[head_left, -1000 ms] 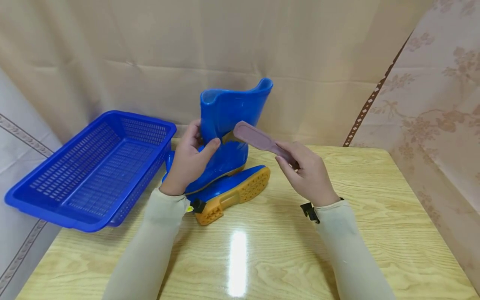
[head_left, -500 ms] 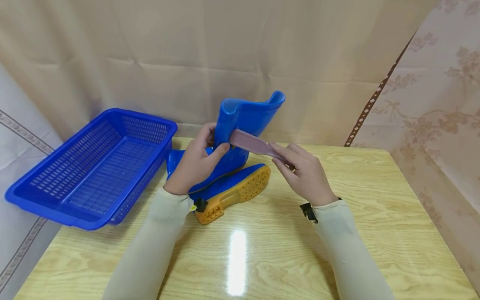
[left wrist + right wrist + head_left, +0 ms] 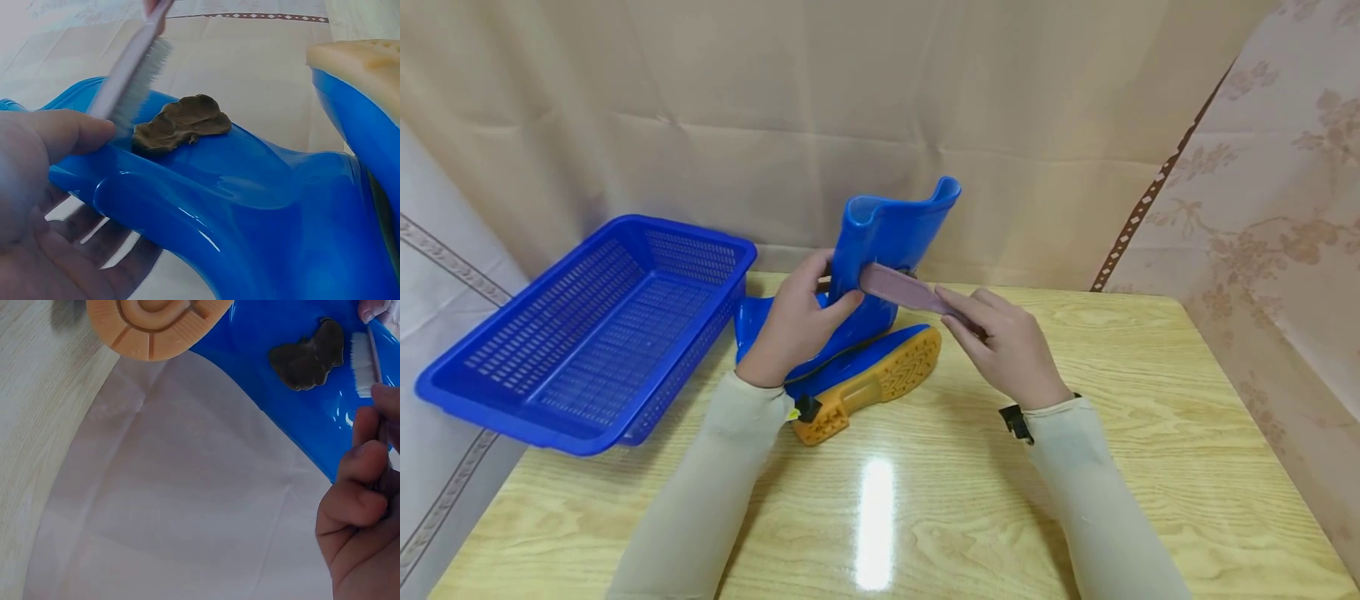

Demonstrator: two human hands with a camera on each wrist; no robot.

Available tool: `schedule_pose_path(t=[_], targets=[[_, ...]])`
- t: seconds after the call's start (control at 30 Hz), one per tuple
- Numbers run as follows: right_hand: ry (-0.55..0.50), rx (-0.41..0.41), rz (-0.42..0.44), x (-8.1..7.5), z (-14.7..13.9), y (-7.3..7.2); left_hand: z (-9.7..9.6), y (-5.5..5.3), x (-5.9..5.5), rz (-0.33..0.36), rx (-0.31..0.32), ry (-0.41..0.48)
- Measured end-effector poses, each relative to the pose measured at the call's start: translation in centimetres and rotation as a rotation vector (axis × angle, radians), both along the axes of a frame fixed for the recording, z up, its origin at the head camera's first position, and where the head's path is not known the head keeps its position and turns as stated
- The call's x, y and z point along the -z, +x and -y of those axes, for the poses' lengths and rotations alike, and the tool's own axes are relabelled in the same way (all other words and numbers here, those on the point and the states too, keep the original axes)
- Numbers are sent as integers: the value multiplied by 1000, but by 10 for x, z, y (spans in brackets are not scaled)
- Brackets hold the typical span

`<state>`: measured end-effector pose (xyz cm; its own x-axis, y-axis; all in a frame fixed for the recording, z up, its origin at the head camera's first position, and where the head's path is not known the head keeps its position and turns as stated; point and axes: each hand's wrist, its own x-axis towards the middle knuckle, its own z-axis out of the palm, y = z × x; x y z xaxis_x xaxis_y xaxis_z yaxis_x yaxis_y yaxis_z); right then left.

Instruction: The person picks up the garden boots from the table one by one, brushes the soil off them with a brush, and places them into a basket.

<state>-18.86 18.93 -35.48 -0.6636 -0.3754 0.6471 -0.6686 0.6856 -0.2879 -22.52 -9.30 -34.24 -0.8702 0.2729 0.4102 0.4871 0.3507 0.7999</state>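
Observation:
My left hand (image 3: 801,321) grips the shaft of a blue rain boot (image 3: 887,229), thumb on the near face and fingers behind. The boot leans right, its opening upward. A brown, mud-like lump (image 3: 184,124) sticks to the shaft. In my right hand (image 3: 1011,346), thumb and fingers pinch the handle of a mauve scrubbing brush (image 3: 898,289). Its white bristles (image 3: 362,365) face the shaft beside the lump, close to my left thumb. A second blue boot with a yellow-orange sole (image 3: 910,367) lies on its side in front, its sole toward me.
A blue perforated plastic basket (image 3: 587,429) stands on the left of the wood-grain table (image 3: 1112,475). Beige curtain cloth (image 3: 700,100) hangs behind the table, and patterned cloth (image 3: 1285,250) is at the right.
The gripped boot's shaft has shifted right and slightly down with my left hand. The brush has moved a little left and down, from in front of the boot to against its shaft.

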Motion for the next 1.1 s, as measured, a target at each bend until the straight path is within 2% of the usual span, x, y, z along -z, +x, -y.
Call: schedule_pose_path(t=[0.27,0.4,0.67,0.9,1.1], targets=[[14,93,90,0,-7,-1,-1,-2,1,17,-24,-38],[14,126,96,0,-9,-3,-1,-3,1,37,-49,-41],[3,93,61,3,-6,-4,-4,-4,5,16,-34,-43],[21,25,45,4,-1,-4,-6,-3,7,25,-28,-46],[3,87,91,4,-5,-3,-6,-3,8,42,-37,-53]])
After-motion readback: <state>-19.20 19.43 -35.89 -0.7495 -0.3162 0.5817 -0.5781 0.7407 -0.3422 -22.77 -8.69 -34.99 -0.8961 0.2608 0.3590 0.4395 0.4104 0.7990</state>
